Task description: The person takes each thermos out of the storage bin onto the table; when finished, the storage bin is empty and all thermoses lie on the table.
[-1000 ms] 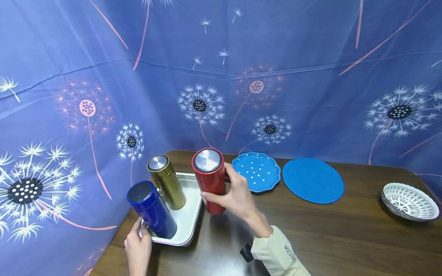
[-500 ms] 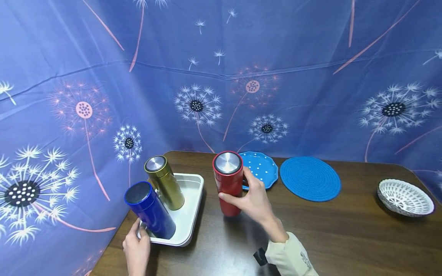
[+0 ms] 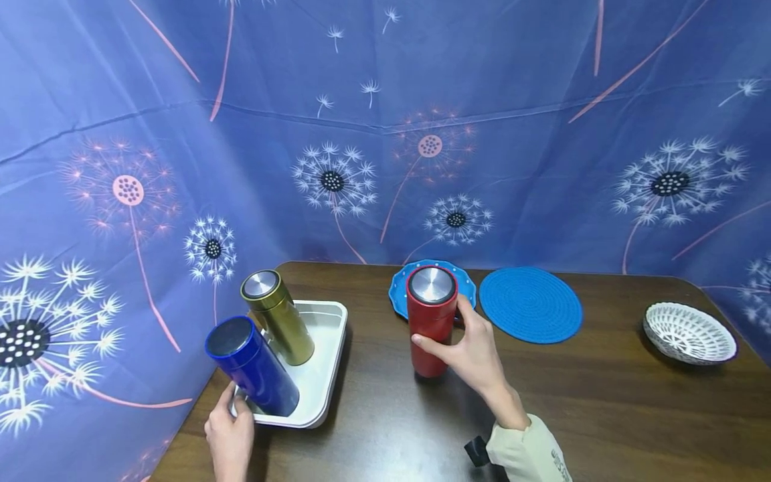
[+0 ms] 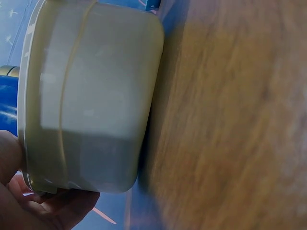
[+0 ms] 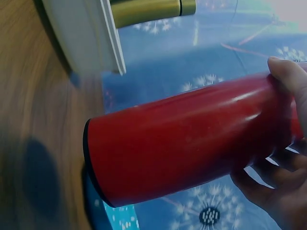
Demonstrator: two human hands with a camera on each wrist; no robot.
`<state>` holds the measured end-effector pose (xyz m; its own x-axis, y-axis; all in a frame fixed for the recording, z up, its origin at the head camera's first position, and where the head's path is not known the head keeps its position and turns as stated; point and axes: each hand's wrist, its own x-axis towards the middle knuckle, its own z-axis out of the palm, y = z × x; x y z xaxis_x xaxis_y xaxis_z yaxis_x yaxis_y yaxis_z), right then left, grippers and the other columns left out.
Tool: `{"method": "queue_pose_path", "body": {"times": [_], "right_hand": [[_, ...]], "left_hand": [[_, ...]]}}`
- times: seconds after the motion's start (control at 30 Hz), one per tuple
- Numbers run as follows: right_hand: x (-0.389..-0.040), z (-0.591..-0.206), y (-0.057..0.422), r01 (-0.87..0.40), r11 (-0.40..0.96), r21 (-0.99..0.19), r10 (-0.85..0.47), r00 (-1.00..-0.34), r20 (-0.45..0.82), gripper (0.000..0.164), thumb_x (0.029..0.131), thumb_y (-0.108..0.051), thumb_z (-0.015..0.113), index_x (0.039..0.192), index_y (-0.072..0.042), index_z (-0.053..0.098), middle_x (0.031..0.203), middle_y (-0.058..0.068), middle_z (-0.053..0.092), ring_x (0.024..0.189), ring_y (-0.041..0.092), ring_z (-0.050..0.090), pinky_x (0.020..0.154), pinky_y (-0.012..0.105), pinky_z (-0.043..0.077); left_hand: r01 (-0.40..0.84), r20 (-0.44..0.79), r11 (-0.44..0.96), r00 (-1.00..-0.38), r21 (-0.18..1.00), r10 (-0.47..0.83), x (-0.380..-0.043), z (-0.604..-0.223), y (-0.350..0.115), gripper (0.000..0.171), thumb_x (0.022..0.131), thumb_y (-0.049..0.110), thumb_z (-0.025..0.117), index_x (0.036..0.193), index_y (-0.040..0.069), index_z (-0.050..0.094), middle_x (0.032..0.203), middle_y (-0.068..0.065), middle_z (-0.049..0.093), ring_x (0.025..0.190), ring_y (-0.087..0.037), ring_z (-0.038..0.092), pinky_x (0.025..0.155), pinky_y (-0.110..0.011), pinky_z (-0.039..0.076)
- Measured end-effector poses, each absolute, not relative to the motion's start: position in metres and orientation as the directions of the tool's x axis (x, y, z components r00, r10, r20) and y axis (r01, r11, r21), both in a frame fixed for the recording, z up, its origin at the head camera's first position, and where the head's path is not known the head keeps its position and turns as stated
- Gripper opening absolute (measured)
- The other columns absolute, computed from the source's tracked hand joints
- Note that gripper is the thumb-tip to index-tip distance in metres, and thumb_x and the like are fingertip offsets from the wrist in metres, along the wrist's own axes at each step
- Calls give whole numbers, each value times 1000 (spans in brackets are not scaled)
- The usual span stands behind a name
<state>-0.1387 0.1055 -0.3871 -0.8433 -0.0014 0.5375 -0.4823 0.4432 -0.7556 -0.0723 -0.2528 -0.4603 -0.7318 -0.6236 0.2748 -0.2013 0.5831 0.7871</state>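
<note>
My right hand [image 3: 476, 348] grips a red thermos flask [image 3: 431, 328] with a silver lid, thumb on one side and fingers round the other. In the right wrist view the flask [image 5: 187, 139] is raised over the table, its black base showing. My left hand [image 3: 230, 432] holds the near left corner of a white tray [image 3: 328, 361], thumb at the rim and fingers beneath, as the left wrist view of the tray's wall [image 4: 100, 86] shows. A blue flask [image 3: 255, 368] and a gold flask [image 3: 283, 321] stand in the tray.
Behind the red flask lies a blue dotted plate [image 3: 400, 294], partly hidden by it. A round blue woven mat [image 3: 531, 304] lies to its right. A white patterned bowl [image 3: 689, 333] sits at the far right of the wooden table [image 3: 602, 402]. A blue dandelion-print cloth [image 3: 530, 167] hangs behind.
My right hand has carried the red flask rightward, away from the tray's right side to in front of the dotted plate. My left hand keeps its hold on the tray corner.
</note>
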Motion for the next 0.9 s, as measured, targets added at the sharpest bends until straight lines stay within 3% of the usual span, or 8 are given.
{"method": "queue_pose_path", "body": {"times": [0.2,0.4,0.5,0.7,0.8,0.9], "right_hand": [[-136,-393,125,-431,467,-773,56,-857,512,73,67,-20,90,129,-9,54,116,3,65,101,18,64,78,35,57],[-130,-398,145,-342,521,-782,119,-878,464,74,68,-21,90,130,-9,51,116,5,66,100,18,65,78,23,53],[-129,-401,154,-306,538,-786,153,-881,448,75,69,-21,89,132,-8,50,117,8,66,100,22,65,78,23,53],[-124,-410,168,-249,549,-798,219,-879,424,74,70,-21,88,132,-7,51,117,11,65,98,27,65,76,9,44],[-122,-412,173,-221,557,-801,259,-870,420,72,68,-21,89,129,-7,53,114,10,66,95,20,65,75,7,44],[-121,-415,178,-196,559,-806,296,-860,415,69,68,-20,90,126,-8,55,111,8,67,91,5,61,73,6,44]], "left_hand": [[-211,263,578,-734,788,-626,-73,-461,-254,38,91,2,44,124,-4,62,116,-38,58,105,-63,50,81,-67,37],[-220,253,576,-737,787,-627,-73,-462,-255,38,92,2,44,125,-3,61,117,-38,58,106,-63,50,81,-67,37],[-226,246,576,-739,786,-627,-72,-462,-255,39,92,3,44,126,-3,61,118,-38,57,107,-63,49,82,-67,37],[-227,243,572,-740,788,-628,-72,-461,-255,39,92,3,44,126,-2,61,120,-38,56,108,-63,49,82,-67,36],[-227,239,569,-741,790,-627,-72,-461,-255,39,91,3,43,126,-3,61,120,-38,56,109,-63,48,83,-67,36],[-231,230,563,-743,793,-629,-72,-461,-255,39,92,4,43,126,-2,61,121,-38,56,110,-62,48,84,-67,36]]}}
